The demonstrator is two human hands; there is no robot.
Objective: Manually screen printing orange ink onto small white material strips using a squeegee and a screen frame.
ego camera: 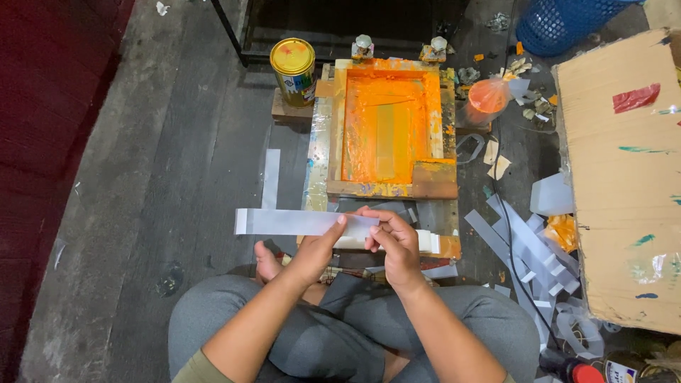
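Head view, nearest first: I see my own crossed legs in grey trousers point(333, 340) at the bottom edge, with a bare foot point(267, 262) tucked out on the left. Above them my two hands meet over a long pale grey strip point(284, 222). My left hand point(317, 250) pinches the strip from below, its thumb pressed on top of it near the middle. My right hand point(394, 245) pinches the strip's right end, fingers curled in and pressed together around it. The strip lies level and runs out well to the left of both hands, its free end hanging over the floor point(156, 184).

Just beyond my hands sits a wooden printing frame point(337, 120) on a board; its screen point(386, 124) is coated in bright orange ink, with a paler stripe down the middle. Another grey strip point(271, 179) lies flat on the floor just left of the board. At the frame's far left corner stands a yellow-lidded tin point(293, 69) on a small block. To the right of the frame there is a clear bag holding orange ink point(488, 98), and near it scraps of paper.

To my right a heap of loose grey strips point(528, 248) spreads across the floor, crossed by a black cable point(505, 213). A large sheet of cardboard point(624, 177), smeared with paint marks, covers the right side. A blue mesh basket point(560, 25) sits at the far top right.
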